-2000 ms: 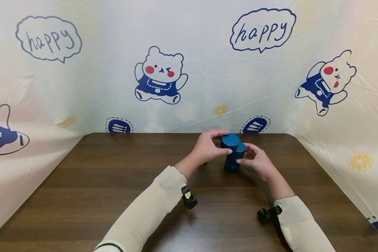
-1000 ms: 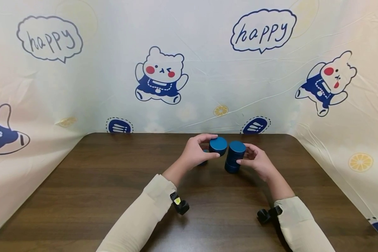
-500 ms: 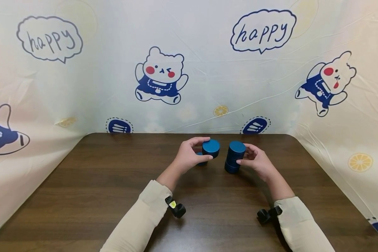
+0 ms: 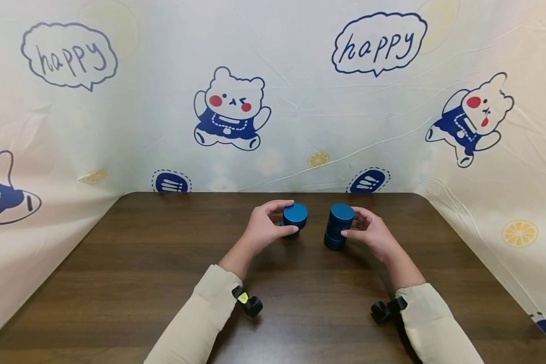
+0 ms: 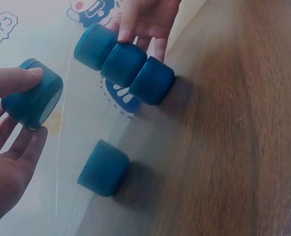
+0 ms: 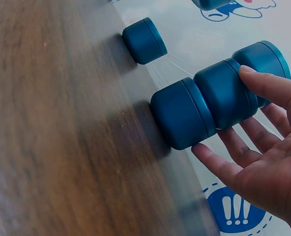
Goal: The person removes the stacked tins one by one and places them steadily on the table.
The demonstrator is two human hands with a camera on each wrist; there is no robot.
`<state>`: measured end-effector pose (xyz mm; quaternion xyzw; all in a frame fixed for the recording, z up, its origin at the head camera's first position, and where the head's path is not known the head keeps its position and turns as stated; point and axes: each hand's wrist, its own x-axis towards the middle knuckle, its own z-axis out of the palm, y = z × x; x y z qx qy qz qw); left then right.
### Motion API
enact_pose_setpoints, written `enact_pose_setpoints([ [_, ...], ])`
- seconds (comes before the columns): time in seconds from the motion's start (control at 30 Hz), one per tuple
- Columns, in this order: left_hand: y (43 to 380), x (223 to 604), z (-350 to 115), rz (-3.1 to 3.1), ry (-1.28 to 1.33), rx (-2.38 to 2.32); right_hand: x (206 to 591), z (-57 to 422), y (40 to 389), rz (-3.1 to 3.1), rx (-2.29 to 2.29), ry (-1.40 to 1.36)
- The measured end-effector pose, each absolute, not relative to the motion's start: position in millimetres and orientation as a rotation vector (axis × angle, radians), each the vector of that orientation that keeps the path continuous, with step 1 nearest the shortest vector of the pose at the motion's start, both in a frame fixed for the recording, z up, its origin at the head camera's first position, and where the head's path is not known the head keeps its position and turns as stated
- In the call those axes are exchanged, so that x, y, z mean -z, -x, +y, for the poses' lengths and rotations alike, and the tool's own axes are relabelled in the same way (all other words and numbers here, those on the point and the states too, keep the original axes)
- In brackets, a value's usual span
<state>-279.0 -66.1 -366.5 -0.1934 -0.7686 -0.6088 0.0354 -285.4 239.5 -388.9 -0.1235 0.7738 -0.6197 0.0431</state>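
My left hand (image 4: 258, 226) pinches a small blue lidded tin (image 4: 294, 214) between thumb and fingers, held in the air. Below it a single blue tin (image 5: 104, 169) stands upright on the table, mostly hidden in the head view; the left wrist view shows a gap between the two. To the right rises a stack of three matching tins (image 4: 335, 236). Around this stack sits my right hand (image 4: 372, 233), its thumb on the near side and its fingers on the far side. In the right wrist view the stack's top tin (image 6: 264, 59) is slightly offset.
A brown wooden table (image 4: 164, 283) carries the tins near its back edge. Behind it hangs a pale printed curtain (image 4: 296, 101) with cartoon bears. A small black camera (image 4: 248, 302) is strapped to the left wrist, another camera (image 4: 388, 309) to the right.
My left hand has carried its tin left, from atop the right-hand stack to over the single tin, lowering a little. The right hand and its stack have stayed in place.
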Motion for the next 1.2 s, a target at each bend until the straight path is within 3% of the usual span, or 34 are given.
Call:
enact_pose_setpoints([
  [1.2,279.4,371.7,-98.4,-2.4,0.502,1.89,387.8,238.5,283.7,2.374,1.89,0.355],
])
